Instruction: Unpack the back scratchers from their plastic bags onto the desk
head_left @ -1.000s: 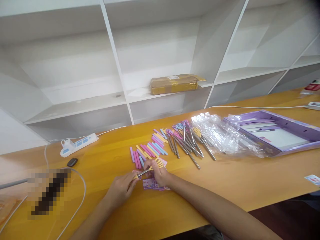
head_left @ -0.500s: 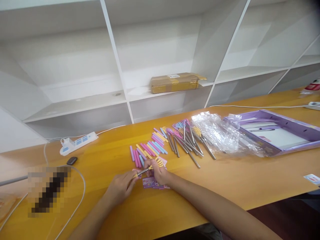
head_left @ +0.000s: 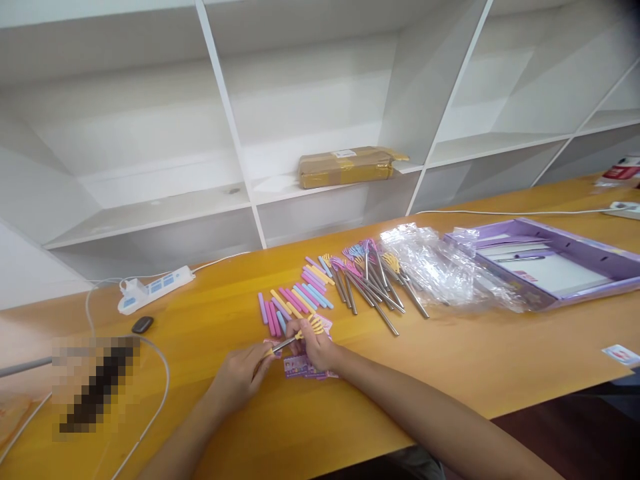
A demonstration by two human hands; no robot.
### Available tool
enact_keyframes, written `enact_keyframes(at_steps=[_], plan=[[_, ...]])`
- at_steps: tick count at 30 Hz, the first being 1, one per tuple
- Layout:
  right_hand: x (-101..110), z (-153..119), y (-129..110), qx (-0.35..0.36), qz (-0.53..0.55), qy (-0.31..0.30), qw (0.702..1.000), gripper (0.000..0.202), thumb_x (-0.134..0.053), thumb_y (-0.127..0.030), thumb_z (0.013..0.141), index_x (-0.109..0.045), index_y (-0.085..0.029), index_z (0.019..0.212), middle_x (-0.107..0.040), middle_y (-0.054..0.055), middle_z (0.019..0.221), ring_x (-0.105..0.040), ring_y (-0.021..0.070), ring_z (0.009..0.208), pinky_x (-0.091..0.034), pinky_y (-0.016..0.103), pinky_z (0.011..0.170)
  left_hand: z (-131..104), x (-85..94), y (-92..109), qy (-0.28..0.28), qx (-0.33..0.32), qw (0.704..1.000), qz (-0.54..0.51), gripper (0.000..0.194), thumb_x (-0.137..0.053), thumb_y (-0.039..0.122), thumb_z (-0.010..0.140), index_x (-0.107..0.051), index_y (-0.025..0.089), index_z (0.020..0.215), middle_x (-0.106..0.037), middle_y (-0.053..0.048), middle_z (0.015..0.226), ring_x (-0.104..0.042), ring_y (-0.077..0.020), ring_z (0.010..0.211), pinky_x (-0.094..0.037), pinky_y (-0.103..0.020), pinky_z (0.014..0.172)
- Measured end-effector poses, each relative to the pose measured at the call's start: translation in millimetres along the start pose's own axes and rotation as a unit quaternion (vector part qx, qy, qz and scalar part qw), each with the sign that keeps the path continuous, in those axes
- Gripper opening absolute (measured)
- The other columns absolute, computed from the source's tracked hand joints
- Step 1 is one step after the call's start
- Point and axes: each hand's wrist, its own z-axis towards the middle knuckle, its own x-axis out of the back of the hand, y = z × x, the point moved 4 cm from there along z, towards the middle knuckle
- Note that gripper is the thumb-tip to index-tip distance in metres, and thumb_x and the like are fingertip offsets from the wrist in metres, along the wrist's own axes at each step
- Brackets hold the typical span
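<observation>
Being grasped by the curled left hand point(head_left: 239, 375) at its handle point(head_left: 265, 353) and the right hand point(head_left: 319, 349) near its claw point(head_left: 316, 325), a yellow back scratcher point(head_left: 284, 345) is held near printed cards point(head_left: 296, 366); coloured tubes point(head_left: 289, 304) and other scratchers point(head_left: 374, 292) are spread beyond.

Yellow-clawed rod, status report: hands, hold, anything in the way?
Left hand and right hand both closed on yellow-clawed rod. Rod spans between them, claw end at the right. Printed cards under right hand, coloured tubes just beyond; neither seen blocking it.
</observation>
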Motion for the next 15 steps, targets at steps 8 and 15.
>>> enact_keyframes(at_steps=[8, 15], plan=[[5, 13, -13, -0.025, -0.002, -0.003, 1.0, 0.071, -0.021, -0.075, 0.106, -0.062, -0.019, 0.087, -0.057, 0.001, 0.062, -0.052, 0.0143, 0.053, -0.042, 0.027, 0.053, 1, -3.3, -5, -0.022, 0.063, 0.997, -0.037, 0.027, -0.044, 0.033, 0.112, -0.068, 0.021, 0.115, -0.08, -0.006, 0.1, -0.078, -0.0194, 0.086, -0.06, -0.027, 0.077], [102, 42, -48, 0.002, -0.099, 0.155, 0.983, 0.064, -0.033, -0.062, 0.107, -0.064, -0.018, 0.072, -0.064, 0.005, 0.07, -0.059, 0.0163, 0.063, -0.051, 0.031, 0.065, 9, -0.8, -20, -0.099, 0.203, 0.972, -0.062, 0.035, -0.036, 0.043, 0.113, -0.06, 0.025, 0.095, -0.07, 0.0, 0.078, -0.069, -0.0183, 0.068, -0.051, -0.026, 0.065]])
